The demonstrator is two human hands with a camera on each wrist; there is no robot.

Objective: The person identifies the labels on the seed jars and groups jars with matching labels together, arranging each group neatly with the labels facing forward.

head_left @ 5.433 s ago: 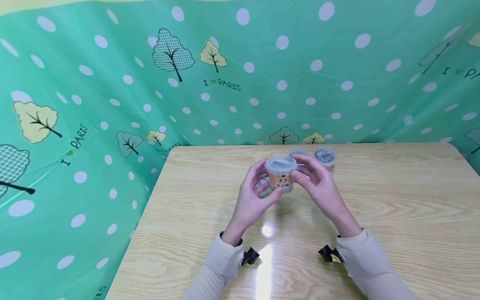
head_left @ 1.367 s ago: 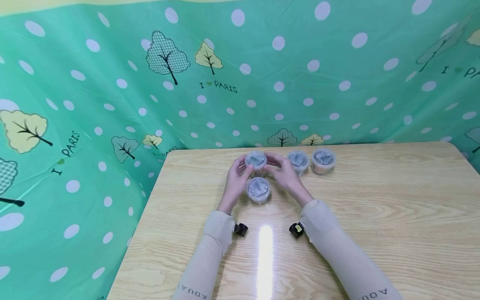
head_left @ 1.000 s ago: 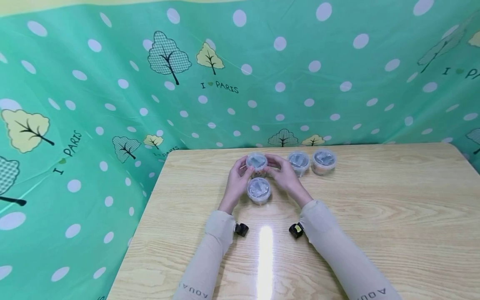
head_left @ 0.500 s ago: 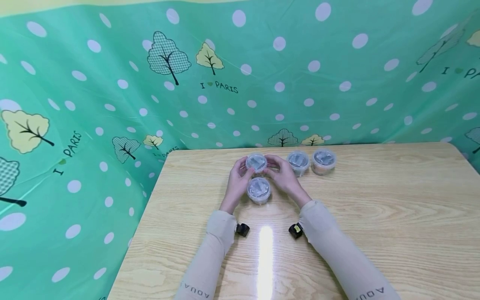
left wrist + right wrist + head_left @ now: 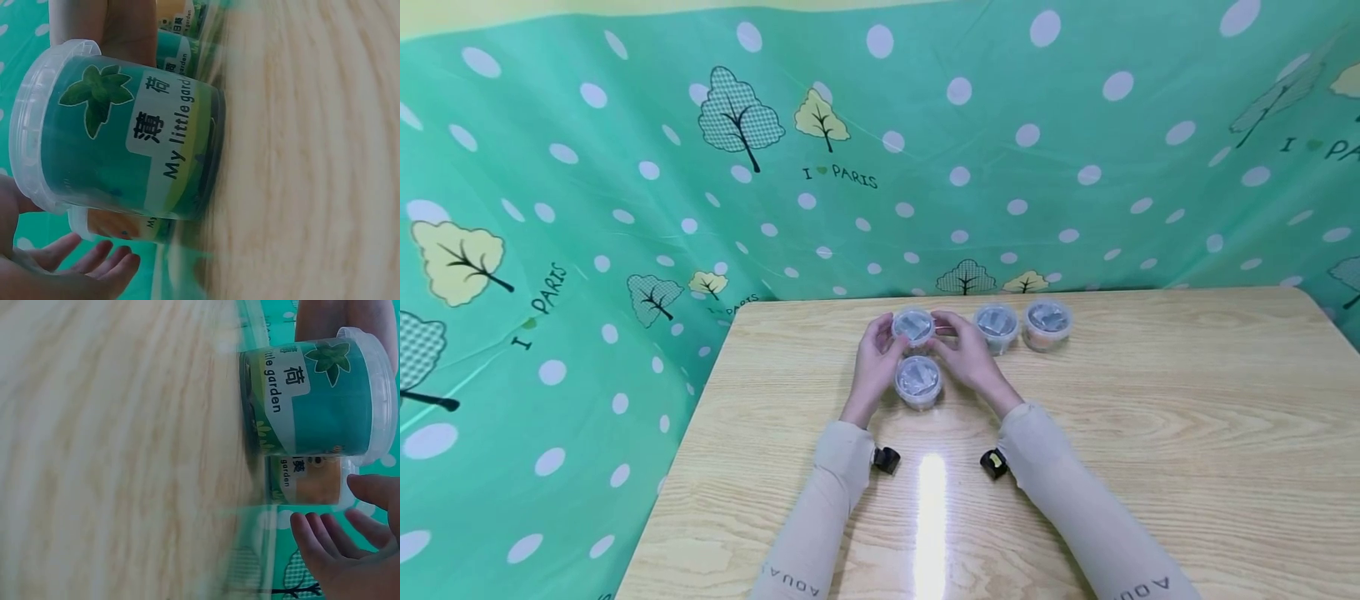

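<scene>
Behind a green-labelled plastic cup [image 5: 917,380], my two hands are round an orange-labelled plastic cup [image 5: 913,327] with a clear lid. It stands upright on the table. My left hand [image 5: 872,358] holds its left side, thumb at the front of the lid. From the right, my right hand [image 5: 967,354] has its thumb and fingers at the lid's edge. In the left wrist view the green cup [image 5: 125,131] hides part of the orange cup [image 5: 125,224]; the right wrist view shows the orange cup [image 5: 315,481] beside my right thumb.
Two more lidded cups stand to the right along the back: a green-labelled cup [image 5: 997,327] and an orange-labelled cup [image 5: 1047,323]. The wooden table [image 5: 1150,433] meets a green dotted cloth [image 5: 880,208] behind and at the left.
Seconds ago both hands held the orange-labelled cup raised nearer the middle; now it stands at the back left, behind the green one. Over the last second the hands have hardly moved.
</scene>
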